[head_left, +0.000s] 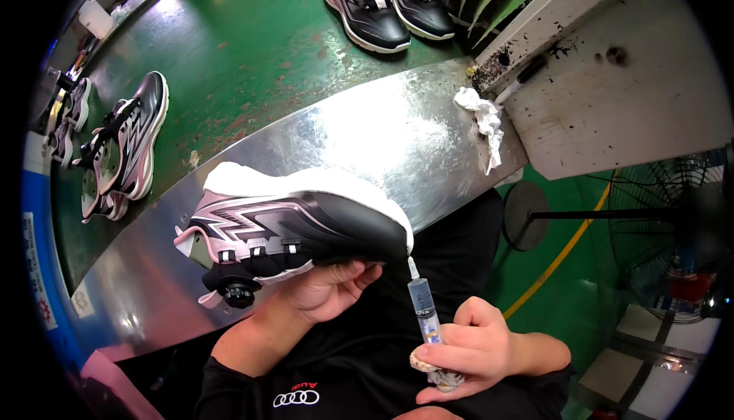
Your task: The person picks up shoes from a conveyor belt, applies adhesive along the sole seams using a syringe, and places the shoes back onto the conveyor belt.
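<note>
A shoe [306, 221] is in the left grip [329, 291], a syringe [423, 301] in the right grip [482, 343] reaching the shoe's toe [391, 240], a tissue [483, 120] on the bench [428, 103] ahead of the right grip, and a fan [673, 225] right of both.

On the green surface [252, 45] ahead of me sat a pair of black and pink shoes [375, 19], with other shoes [144, 141] off to my left. A crumpled white tissue [483, 118] lay on the shiny metal sheet [352, 118]. To my right I had a black fan [680, 217] and a yellow line [562, 259] on the floor [520, 267].
</note>
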Demonstrator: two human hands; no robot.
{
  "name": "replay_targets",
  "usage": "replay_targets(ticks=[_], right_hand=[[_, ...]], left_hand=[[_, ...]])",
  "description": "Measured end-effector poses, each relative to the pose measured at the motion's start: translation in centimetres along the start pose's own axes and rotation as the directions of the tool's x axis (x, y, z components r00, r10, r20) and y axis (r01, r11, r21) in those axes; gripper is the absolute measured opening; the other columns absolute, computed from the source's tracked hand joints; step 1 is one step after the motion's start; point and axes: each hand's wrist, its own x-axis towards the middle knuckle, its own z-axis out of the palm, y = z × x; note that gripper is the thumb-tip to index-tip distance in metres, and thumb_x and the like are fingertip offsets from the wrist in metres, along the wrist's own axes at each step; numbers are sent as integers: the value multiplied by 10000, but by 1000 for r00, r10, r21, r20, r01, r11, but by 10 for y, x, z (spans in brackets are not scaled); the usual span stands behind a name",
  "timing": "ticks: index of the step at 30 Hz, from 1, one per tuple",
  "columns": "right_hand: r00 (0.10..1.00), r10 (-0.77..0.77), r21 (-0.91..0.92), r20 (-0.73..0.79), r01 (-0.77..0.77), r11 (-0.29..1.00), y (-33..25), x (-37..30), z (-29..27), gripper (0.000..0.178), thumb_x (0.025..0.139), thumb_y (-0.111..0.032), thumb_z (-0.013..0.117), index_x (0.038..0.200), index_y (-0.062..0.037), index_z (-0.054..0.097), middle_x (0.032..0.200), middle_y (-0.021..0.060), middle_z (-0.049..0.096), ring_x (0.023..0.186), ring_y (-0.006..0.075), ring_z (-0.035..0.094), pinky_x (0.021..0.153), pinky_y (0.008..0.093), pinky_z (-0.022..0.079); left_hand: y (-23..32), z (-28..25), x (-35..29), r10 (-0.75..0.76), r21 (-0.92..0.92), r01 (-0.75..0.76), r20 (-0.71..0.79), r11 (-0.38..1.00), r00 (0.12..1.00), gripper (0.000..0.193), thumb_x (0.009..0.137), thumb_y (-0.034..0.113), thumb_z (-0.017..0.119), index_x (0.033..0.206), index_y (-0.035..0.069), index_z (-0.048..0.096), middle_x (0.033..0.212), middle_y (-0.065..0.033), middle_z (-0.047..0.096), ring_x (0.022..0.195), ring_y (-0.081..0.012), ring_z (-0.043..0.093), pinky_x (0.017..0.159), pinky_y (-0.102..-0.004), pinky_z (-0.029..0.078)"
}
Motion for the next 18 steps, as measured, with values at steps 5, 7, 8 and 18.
replay_targets(ticks=[5, 7, 8, 18], right_hand=[[997, -78, -184, 17, 80, 980, 7, 0, 9, 406, 679, -334, 766, 972, -80, 645, 706, -21, 531, 511, 142, 349, 455, 244, 290], [995, -100, -250, 4, 97, 963, 10, -1, 16, 370, 689, -322, 758, 963, -97, 650, 710, -21, 533, 510, 135, 347, 443, 238, 291], [994, -110, -302, -6, 103, 948, 11, -2, 19, 401, 670, -358, 774, 966, -122, 643, 738, -35, 571, 525, 124, 341, 484, 242, 276], [984, -176, -384, -36, 148, 911, 13, 2, 27, 347, 675, -298, 759, 959, -126, 659, 716, -17, 526, 510, 125, 329, 429, 229, 294]], left_hand=[[1, 0, -3, -33, 25, 34, -46, 999, 998, 386, 800, 88, 680, 1168, 53, 571, 1135, -88, 621, 1091, -202, 582, 885, -265, 513], [4, 7, -1, -42, 49, 45, -48, 998, 998, 413, 804, 128, 684, 1191, 55, 557, 1153, -99, 613, 1109, -213, 573, 884, -264, 514], [4, 7, -1, -54, 10, 54, -22, 998, 998, 390, 836, 89, 637, 1212, 58, 537, 1178, -106, 596, 1122, -224, 564, 876, -274, 519], [5, 17, -4, -16, -34, 18, 49, 999, 999, 393, 872, 96, 602, 1251, 77, 497, 1206, -119, 578, 1119, -252, 568, 837, -278, 540]])
